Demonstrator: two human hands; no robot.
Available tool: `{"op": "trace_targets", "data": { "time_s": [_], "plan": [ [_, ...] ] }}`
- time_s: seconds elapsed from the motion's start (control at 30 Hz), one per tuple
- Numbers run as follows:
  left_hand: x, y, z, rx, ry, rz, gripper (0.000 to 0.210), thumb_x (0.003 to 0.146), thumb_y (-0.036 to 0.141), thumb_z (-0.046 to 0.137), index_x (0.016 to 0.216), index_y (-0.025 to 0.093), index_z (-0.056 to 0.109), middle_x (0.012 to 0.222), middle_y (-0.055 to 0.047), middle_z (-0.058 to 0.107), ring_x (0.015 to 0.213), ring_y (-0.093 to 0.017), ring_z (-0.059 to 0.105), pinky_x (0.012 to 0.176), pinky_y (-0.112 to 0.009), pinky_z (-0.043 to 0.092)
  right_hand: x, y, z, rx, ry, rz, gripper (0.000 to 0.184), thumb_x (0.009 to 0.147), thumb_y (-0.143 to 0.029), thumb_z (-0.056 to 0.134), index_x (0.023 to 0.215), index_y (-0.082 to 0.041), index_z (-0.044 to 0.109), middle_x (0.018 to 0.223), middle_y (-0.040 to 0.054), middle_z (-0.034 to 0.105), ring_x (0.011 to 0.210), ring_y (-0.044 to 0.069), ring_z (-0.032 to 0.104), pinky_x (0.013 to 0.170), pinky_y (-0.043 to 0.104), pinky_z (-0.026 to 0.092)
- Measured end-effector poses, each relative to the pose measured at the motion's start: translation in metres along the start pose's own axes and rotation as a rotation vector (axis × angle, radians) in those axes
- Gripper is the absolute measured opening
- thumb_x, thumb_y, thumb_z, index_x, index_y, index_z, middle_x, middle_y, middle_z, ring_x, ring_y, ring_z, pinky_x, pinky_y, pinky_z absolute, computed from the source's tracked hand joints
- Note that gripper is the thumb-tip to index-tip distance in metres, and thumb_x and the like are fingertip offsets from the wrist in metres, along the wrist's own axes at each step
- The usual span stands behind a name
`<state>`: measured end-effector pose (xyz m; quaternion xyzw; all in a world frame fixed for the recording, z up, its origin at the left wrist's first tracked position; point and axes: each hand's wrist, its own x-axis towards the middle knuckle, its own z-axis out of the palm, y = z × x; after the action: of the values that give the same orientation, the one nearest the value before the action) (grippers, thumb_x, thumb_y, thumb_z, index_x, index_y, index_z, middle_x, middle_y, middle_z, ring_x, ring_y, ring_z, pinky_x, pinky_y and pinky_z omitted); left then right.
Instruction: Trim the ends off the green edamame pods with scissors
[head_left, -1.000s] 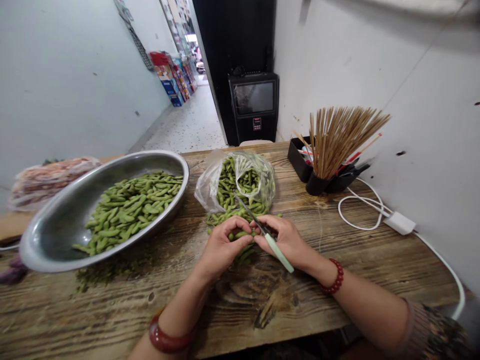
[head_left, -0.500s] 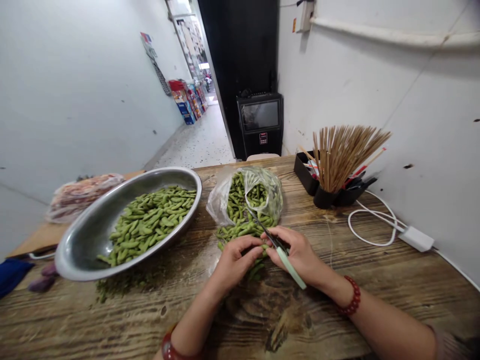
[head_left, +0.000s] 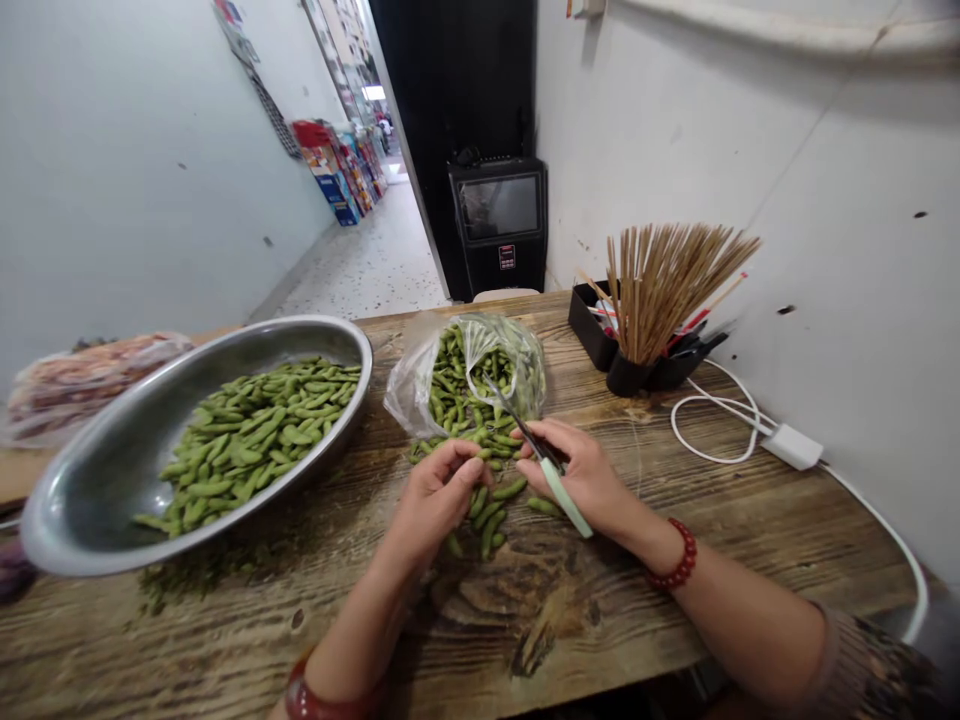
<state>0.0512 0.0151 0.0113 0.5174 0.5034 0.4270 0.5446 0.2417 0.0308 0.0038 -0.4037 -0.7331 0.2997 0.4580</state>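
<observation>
My right hand [head_left: 581,475] is closed around scissors [head_left: 561,490] with pale green handles, their dark blades pointing away toward the plastic bag. My left hand [head_left: 439,495] is closed in a pinch, thumb against fingers, on a green soybean pod [head_left: 481,453] whose tip shows beyond the fingertips. Loose soybean pods [head_left: 489,522] lie on the table between and under my hands. Just beyond them, a clear plastic bag [head_left: 409,385] lies open with many more pods inside and at its mouth. To the left stands a large metal basin [head_left: 82,515] with a heap of pods [head_left: 259,430].
Plant trimmings [head_left: 202,575] lie by the basin on the wooden table [head_left: 322,630]. A bag of pinkish food [head_left: 97,380] is behind it. A black holder [head_left: 592,325] with wooden sticks [head_left: 667,290] and a white cable with an adapter [head_left: 791,446] sit at the right, near the wall.
My left hand has moved apart from the scissors and my right hand, uncovering pods on the table between them. The whole view has shifted, so things appear further left and higher.
</observation>
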Motion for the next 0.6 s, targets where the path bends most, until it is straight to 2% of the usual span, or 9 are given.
{"op": "trace_targets", "data": {
  "time_s": [0.07,0.17,0.33,0.6],
  "plan": [
    [-0.0011,0.0043,-0.0021,-0.133,0.033,-0.025,0.027,0.078,0.038,0.066,0.089,0.016,0.056,0.072,-0.001,0.064,0.037,-0.001,0.029,0.037,-0.016,0.017,-0.0004,0.0015,-0.0024,-0.084,-0.026,-0.054,0.027,0.079,-0.022,0.067,0.106,-0.018,0.062,0.088,0.0046,0.063,0.077,0.016,0.060,0.069,0.027,0.049],
    [-0.0016,0.0065,-0.0041,-0.216,0.057,-0.013,0.027,0.076,0.036,0.069,0.090,0.016,0.057,0.073,0.000,0.065,0.036,0.000,0.029,0.037,-0.015,0.017,-0.0024,0.0018,-0.0036,-0.184,-0.112,-0.135,0.036,0.080,-0.026,0.069,0.113,-0.018,0.059,0.098,0.0081,0.063,0.084,0.019,0.060,0.072,0.030,0.049],
    [-0.0010,0.0022,-0.0028,-0.222,0.057,0.006,0.030,0.075,0.036,0.070,0.096,0.017,0.059,0.068,0.001,0.064,0.035,0.000,0.031,0.036,-0.015,0.017,-0.0044,0.0008,-0.0021,-0.267,-0.194,-0.181,0.043,0.078,-0.027,0.073,0.117,-0.018,0.056,0.104,0.0103,0.061,0.094,0.023,0.059,0.081,0.035,0.049],
    [-0.0027,0.0006,-0.0009,-0.139,-0.004,0.026,0.029,0.078,0.042,0.066,0.090,0.016,0.060,0.067,0.000,0.064,0.035,-0.002,0.034,0.034,-0.016,0.019,-0.0052,0.0019,-0.0011,-0.243,-0.224,-0.204,0.046,0.077,-0.027,0.073,0.118,-0.020,0.055,0.105,0.0099,0.061,0.094,0.023,0.059,0.081,0.036,0.049]
  ]
}}
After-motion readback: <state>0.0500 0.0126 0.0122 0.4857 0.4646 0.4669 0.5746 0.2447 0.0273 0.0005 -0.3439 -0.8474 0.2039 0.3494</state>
